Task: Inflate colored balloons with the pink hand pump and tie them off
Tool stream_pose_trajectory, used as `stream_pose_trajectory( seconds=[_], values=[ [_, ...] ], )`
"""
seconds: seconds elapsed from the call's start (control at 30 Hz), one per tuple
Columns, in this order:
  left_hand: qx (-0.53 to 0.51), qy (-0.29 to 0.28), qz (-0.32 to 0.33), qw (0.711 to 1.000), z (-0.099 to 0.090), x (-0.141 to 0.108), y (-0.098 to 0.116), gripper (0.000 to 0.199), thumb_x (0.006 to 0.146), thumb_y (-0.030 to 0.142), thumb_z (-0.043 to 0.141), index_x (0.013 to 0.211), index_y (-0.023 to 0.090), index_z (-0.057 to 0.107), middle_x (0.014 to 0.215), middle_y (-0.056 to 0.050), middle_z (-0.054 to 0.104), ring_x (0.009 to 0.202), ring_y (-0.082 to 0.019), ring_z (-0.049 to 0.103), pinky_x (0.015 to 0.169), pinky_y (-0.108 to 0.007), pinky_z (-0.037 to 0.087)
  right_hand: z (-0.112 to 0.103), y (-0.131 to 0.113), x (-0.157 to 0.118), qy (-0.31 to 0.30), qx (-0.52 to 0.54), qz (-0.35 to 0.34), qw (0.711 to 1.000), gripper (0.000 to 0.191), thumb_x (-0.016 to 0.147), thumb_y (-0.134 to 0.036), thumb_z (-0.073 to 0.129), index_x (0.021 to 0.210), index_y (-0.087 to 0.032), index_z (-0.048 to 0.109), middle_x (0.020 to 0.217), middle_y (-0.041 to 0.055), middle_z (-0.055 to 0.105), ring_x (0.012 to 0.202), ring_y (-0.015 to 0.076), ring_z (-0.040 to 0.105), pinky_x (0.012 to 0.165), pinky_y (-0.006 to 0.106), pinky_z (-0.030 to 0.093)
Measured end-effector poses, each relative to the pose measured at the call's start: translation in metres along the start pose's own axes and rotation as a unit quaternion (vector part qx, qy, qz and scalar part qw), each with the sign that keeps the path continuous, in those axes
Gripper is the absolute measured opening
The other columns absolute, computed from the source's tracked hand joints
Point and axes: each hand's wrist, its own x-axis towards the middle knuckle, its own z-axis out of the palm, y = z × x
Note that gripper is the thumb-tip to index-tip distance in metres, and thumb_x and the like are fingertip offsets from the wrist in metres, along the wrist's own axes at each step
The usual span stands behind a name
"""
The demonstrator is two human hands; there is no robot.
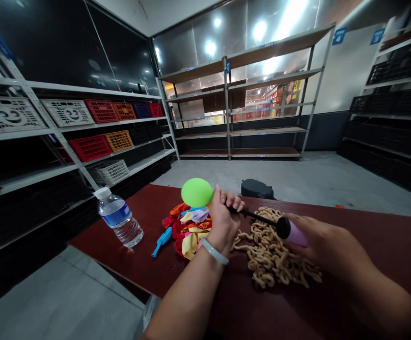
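Observation:
My left hand (224, 215) is closed around the black end of a hand balloon pump (265, 218), with a partly inflated green balloon (196, 192) at its fingertips. The balloon's neck is hidden by the fingers. The pump's thin black rod runs rightward to a black cap and a light purple barrel (297, 235). Around that barrel my right hand (319, 241) is wrapped, above a pile of tan, curled rope-like pieces (276, 255). Left of my left wrist lies a heap of uninflated balloons (187, 231) in red, yellow, blue and lilac.
A water bottle (119, 218) with a white cap stands on the left of the dark red table (127, 271). Behind the table is a dark grey object (257, 188). Shelves (226, 113) line the room, with coloured crates (91, 147) at left.

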Motion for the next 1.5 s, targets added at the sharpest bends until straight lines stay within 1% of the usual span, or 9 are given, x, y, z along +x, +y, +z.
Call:
stream_pose_trajectory(
  seconds=[0.13, 0.23, 0.5, 0.63, 0.8, 0.97, 1.07, 1.27, 1.5],
  values=[
    [-0.009, 0.013, 0.041, 0.999, -0.004, 0.012, 0.018, 0.044, 0.089, 0.034, 0.057, 0.059, 0.020, 0.027, 0.046, 0.006, 0.025, 0.039, -0.009, 0.029, 0.043, -0.025, 0.022, -0.001, 0.025, -0.004, -0.036, -0.031, 0.013, 0.999, 0.051, 0.081, -0.045, 0.060, 0.128, -0.028, 0.056, 0.113, 0.0057, 0.071, 0.086, 0.0271, 0.070, 0.062, 0.036, 0.053],
    [-0.021, 0.016, 0.033, 0.999, -0.005, 0.011, 0.012, 0.045, 0.089, 0.037, 0.057, 0.060, 0.020, 0.026, 0.047, 0.006, 0.025, 0.039, -0.009, 0.029, 0.044, -0.025, 0.021, 0.000, 0.026, -0.005, -0.054, -0.055, 0.018, 0.997, 0.053, 0.079, -0.041, 0.060, 0.129, -0.026, 0.055, 0.109, 0.0070, 0.071, 0.081, 0.0267, 0.070, 0.058, 0.035, 0.051],
    [-0.014, -0.016, -0.044, 0.999, 0.001, -0.020, -0.040, 0.047, 0.091, 0.041, 0.053, 0.058, 0.019, 0.029, 0.047, 0.005, 0.028, 0.041, -0.009, 0.031, 0.045, -0.024, 0.023, -0.004, -0.018, -0.001, -0.017, -0.073, -0.004, 0.997, 0.050, 0.081, -0.038, 0.058, 0.129, -0.021, 0.056, 0.111, 0.0111, 0.070, 0.080, 0.0258, 0.069, 0.060, 0.035, 0.052],
    [0.007, -0.027, -0.057, 0.998, 0.004, -0.030, -0.050, 0.050, 0.091, 0.048, 0.052, 0.057, 0.019, 0.030, 0.046, 0.004, 0.028, 0.041, -0.009, 0.032, 0.044, -0.024, 0.024, -0.004, -0.033, 0.004, -0.006, -0.050, -0.014, 0.999, 0.049, 0.080, -0.035, 0.058, 0.127, -0.019, 0.058, 0.115, 0.0141, 0.069, 0.082, 0.0273, 0.069, 0.065, 0.041, 0.054],
    [0.025, -0.023, -0.032, 0.999, 0.004, -0.018, -0.029, 0.052, 0.087, 0.051, 0.057, 0.057, 0.019, 0.029, 0.046, 0.005, 0.028, 0.039, -0.009, 0.028, 0.042, -0.024, 0.021, 0.000, -0.028, 0.005, -0.019, -0.019, -0.008, 1.000, 0.054, 0.082, -0.043, 0.058, 0.131, -0.021, 0.055, 0.113, 0.0116, 0.070, 0.086, 0.0280, 0.070, 0.066, 0.040, 0.055],
    [0.011, 0.004, 0.020, 1.000, 0.000, 0.005, 0.011, 0.055, 0.085, 0.050, 0.062, 0.059, 0.020, 0.024, 0.046, 0.006, 0.024, 0.039, -0.008, 0.026, 0.043, -0.024, 0.021, -0.002, 0.007, -0.002, -0.040, -0.028, 0.002, 0.999, 0.054, 0.083, -0.046, 0.057, 0.132, -0.027, 0.054, 0.112, 0.0079, 0.071, 0.085, 0.0274, 0.070, 0.059, 0.037, 0.053],
    [0.007, 0.016, 0.043, 0.999, -0.005, 0.013, 0.019, 0.056, 0.085, 0.051, 0.061, 0.059, 0.020, 0.023, 0.046, 0.007, 0.024, 0.039, -0.009, 0.027, 0.044, -0.024, 0.022, -0.003, 0.024, -0.005, -0.045, -0.039, 0.016, 0.998, 0.051, 0.082, -0.043, 0.058, 0.130, -0.025, 0.056, 0.111, 0.0078, 0.071, 0.086, 0.0270, 0.070, 0.062, 0.037, 0.053],
    [-0.015, 0.033, 0.011, 0.999, -0.008, 0.005, -0.008, 0.048, 0.089, 0.043, 0.057, 0.060, 0.020, 0.025, 0.047, 0.007, 0.024, 0.039, -0.008, 0.027, 0.044, -0.024, 0.021, -0.003, 0.007, -0.003, -0.058, -0.089, 0.003, 0.994, 0.047, 0.084, -0.038, 0.055, 0.128, -0.020, 0.057, 0.106, 0.0114, 0.071, 0.081, 0.0266, 0.069, 0.057, 0.034, 0.050],
    [0.014, -0.011, -0.036, 0.999, 0.003, -0.029, -0.052, 0.049, 0.089, 0.048, 0.057, 0.060, 0.019, 0.031, 0.049, 0.005, 0.031, 0.043, -0.009, 0.034, 0.047, -0.025, 0.027, -0.008, -0.029, 0.002, -0.015, -0.072, -0.007, 0.997, 0.045, 0.082, -0.035, 0.057, 0.124, -0.020, 0.058, 0.107, 0.0130, 0.071, 0.082, 0.0286, 0.069, 0.062, 0.038, 0.053]
  ],
)
